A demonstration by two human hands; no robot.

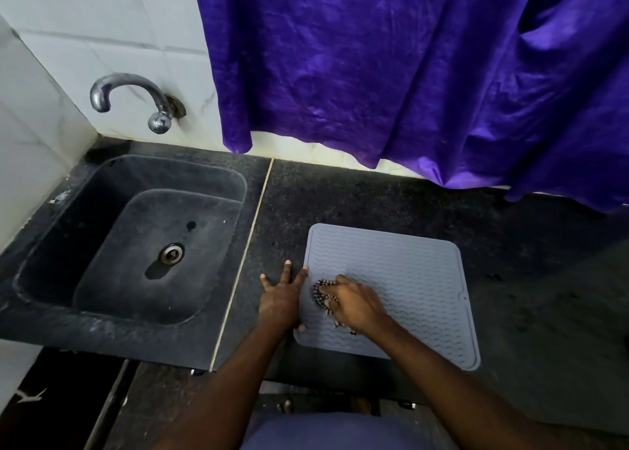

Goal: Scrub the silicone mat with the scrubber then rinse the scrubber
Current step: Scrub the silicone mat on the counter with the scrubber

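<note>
Mat: grey silicone, square with rounded corners, wavy ridged surface, lying flat on the dark speckled table, right of the sink.

Scrubber: dark, beaded or meshy pad, pressed onto the left part of the mat, mostly covered by the right hand.

Right hand: fingers curled down over the scrubber, gripping it against the mat.

Left hand: flat and spread wide, holding nothing; palm and most fingers rest on the table just beside the mat's left edge, with one fingertip and the thumb touching that edge.

Sink: dark stone basin set into the table at left, well apart from the mat. Contents: a metal drain in the floor and one small dark spot behind it; whether the floor is wet cannot be told.

Tap: curved metal spout on the white tiled wall above the sink; no water running.

Curtain: purple cloth hanging behind the table, its hem just above the table's rear edge.
</note>
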